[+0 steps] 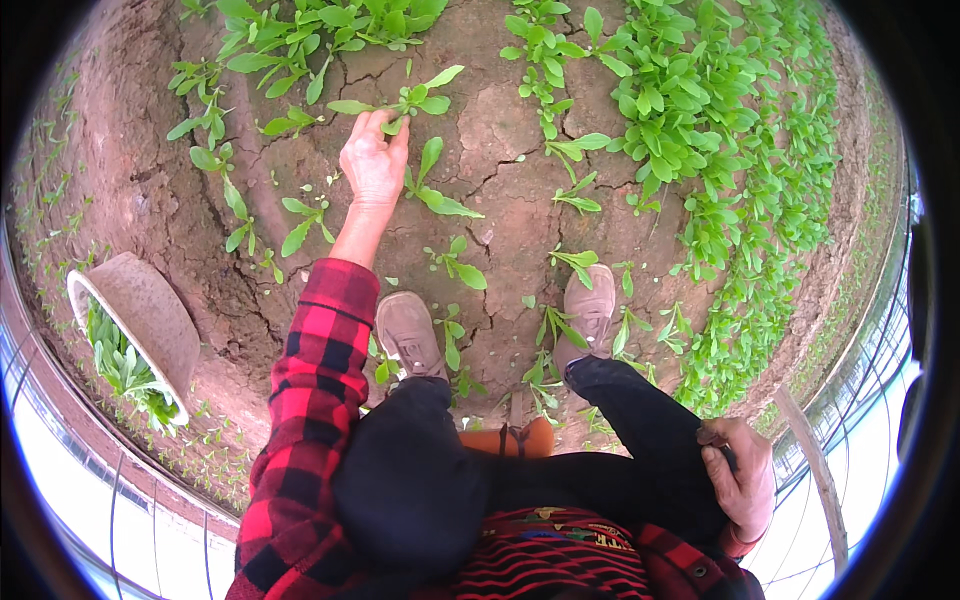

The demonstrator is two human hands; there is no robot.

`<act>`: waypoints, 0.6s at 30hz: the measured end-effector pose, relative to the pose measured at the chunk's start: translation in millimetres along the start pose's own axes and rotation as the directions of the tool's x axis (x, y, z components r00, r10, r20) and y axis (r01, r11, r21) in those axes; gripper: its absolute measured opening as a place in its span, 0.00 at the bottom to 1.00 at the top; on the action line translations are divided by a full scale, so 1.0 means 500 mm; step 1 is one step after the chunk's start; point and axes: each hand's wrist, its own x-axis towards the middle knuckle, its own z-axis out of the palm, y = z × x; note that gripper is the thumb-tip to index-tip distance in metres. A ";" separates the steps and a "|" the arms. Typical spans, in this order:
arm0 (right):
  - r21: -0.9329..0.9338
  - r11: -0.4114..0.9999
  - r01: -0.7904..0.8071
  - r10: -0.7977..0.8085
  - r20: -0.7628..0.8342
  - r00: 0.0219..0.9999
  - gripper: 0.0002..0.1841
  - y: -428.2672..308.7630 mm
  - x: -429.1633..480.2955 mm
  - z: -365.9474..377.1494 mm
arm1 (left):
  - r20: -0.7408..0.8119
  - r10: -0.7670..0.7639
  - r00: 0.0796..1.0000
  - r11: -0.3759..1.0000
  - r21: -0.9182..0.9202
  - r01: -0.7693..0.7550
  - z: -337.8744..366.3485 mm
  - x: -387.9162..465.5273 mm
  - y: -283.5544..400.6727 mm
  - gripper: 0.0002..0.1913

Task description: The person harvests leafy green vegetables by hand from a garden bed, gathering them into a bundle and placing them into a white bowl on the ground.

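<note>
My left hand [375, 157] reaches forward to a small leafy green plant [416, 99] in the cracked soil, its fingers closed at the base of the leaves. My right hand [739, 469] rests by my right knee, fingers curled around a small dark object [709, 435] that I cannot identify; most of it is hidden. Separate seedlings [435, 191] grow just below my left hand and between my shoes. At the left, a pale round tub [154, 315] lies tilted, with picked green leaves [124, 367] inside.
Dense rows of leafy plants [675, 112] fill the right side, and a larger clump [337, 26] grows ahead. My shoes [411, 334] stand among seedlings. Behind them is an orange object [525, 439] with a dark strap. A wooden pole [817, 472] leans at the lower right.
</note>
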 end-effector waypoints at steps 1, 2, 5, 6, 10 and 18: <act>-0.006 1.000 0.002 -0.002 0.001 1.000 0.11 0.000 0.000 0.000 | 0.000 0.016 1.000 1.000 0.016 -0.016 0.000 0.002 0.002 0.10; -0.005 1.000 0.003 -0.003 0.003 1.000 0.11 0.000 0.000 0.000 | 0.012 0.015 1.000 0.999 0.038 -0.016 0.000 0.004 0.005 0.10; -0.001 1.000 0.002 -0.002 0.006 1.000 0.11 0.000 0.000 0.001 | -0.002 0.060 0.998 0.992 0.113 -0.060 0.003 0.008 0.013 0.11; 0.008 1.000 -0.007 0.006 0.007 1.000 0.10 -0.001 0.000 0.001 | -0.006 0.086 0.996 0.987 0.134 -0.084 0.005 0.010 0.016 0.12; -0.002 1.000 0.007 -0.007 0.003 1.000 0.10 -0.003 0.001 0.002 | 0.033 0.106 0.994 0.967 0.231 -0.111 0.012 0.020 0.017 0.12; 0.001 1.000 -0.002 0.002 -0.001 1.000 0.10 -0.001 0.000 0.003 | 0.096 0.307 0.947 0.901 0.292 -0.322 0.016 0.026 -0.027 0.09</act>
